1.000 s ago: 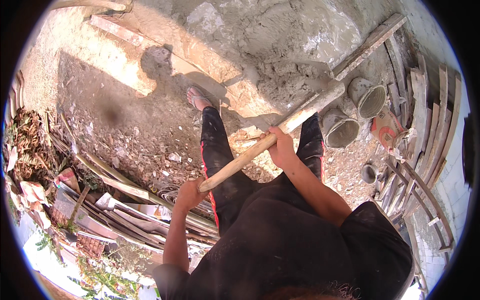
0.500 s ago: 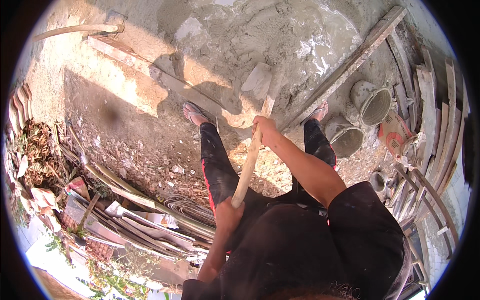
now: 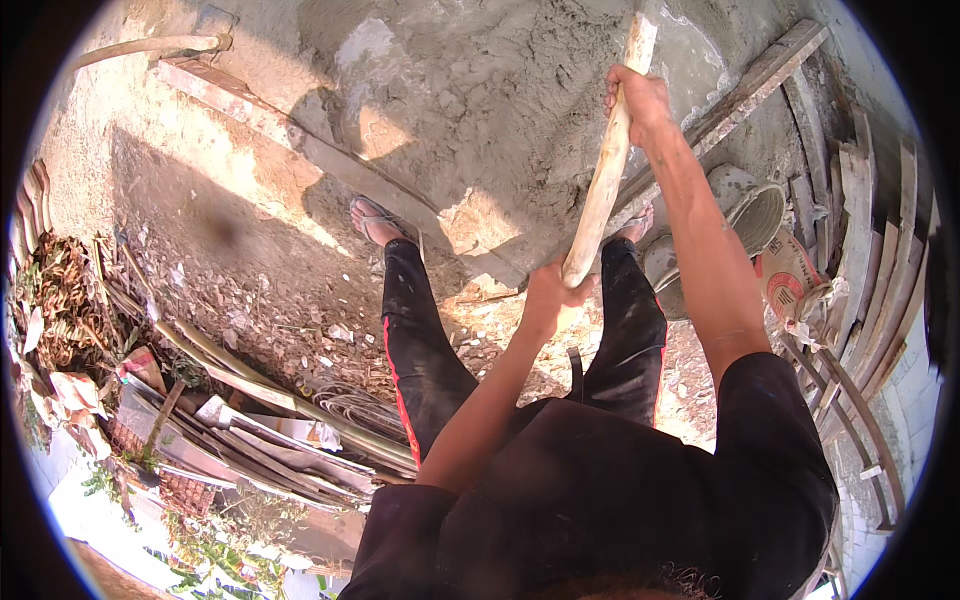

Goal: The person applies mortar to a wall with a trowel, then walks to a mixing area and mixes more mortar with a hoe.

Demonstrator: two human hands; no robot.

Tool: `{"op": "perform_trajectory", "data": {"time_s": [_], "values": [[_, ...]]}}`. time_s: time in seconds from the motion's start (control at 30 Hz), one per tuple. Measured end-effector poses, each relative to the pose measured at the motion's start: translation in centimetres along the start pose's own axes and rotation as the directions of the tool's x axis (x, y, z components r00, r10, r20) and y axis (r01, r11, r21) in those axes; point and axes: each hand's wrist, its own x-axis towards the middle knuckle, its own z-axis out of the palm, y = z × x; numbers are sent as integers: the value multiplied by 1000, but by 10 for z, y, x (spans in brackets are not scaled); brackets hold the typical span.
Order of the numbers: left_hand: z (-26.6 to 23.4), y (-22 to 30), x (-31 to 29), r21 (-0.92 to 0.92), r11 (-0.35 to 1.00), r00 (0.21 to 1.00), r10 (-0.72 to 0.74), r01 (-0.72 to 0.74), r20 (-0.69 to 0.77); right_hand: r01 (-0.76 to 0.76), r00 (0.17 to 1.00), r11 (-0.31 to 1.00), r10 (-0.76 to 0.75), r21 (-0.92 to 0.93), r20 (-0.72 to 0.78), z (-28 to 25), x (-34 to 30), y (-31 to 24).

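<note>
Both my hands grip the pale wooden handle [image 3: 603,180] of a hoe, which slants up and to the right away from me. My left hand [image 3: 553,300] is wrapped round its near end, in front of my thighs. Farther along, my right hand [image 3: 642,98] closes round the handle with that arm stretched out. The hoe's far end runs past the top edge, so its blade is hidden. Wet grey mortar [image 3: 470,100] covers the ground ahead, between a left plank [image 3: 240,110] and a right plank [image 3: 745,95]. My sandalled feet stand at the near ends of the planks.
Two mortar-crusted buckets, one upper [image 3: 760,215] and one lower [image 3: 660,268], lie at the right near a paper sack [image 3: 790,278]. Curved-looking boards [image 3: 880,270] are stacked beyond. At left are scrap boards [image 3: 270,450], dry leaves [image 3: 60,300] and another wooden handle [image 3: 150,50].
Both hands have swung the hoe forward and to the right. My left hand left my thigh; my right arm reached out. The blade, seen on the mortar before, has gone out of view.
</note>
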Motion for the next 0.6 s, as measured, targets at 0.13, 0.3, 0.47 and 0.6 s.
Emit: {"op": "perform_trajectory", "data": {"time_s": [0.13, 0.3, 0.47, 0.6], "values": [[-12, 108, 46, -209, 972, 973, -54, 103, 225, 234, 971, 952, -240, -195, -7, -1, 50, -86], [-28, 84, 14, -263, 952, 983, -123, 156, 137, 5, 1000, 906, -4, -424, 2, 30, 75, -10], [-56, 25, -105, -135, 879, 883, -430, 457, 188, -271, 962, 910, 262, -314, -72, 35, -31, 153], [-52, 8, -153, 118, 941, 928, -334, 318, 166, -369, 929, 929, 368, -26, -28, 6, -92, 163]]}}
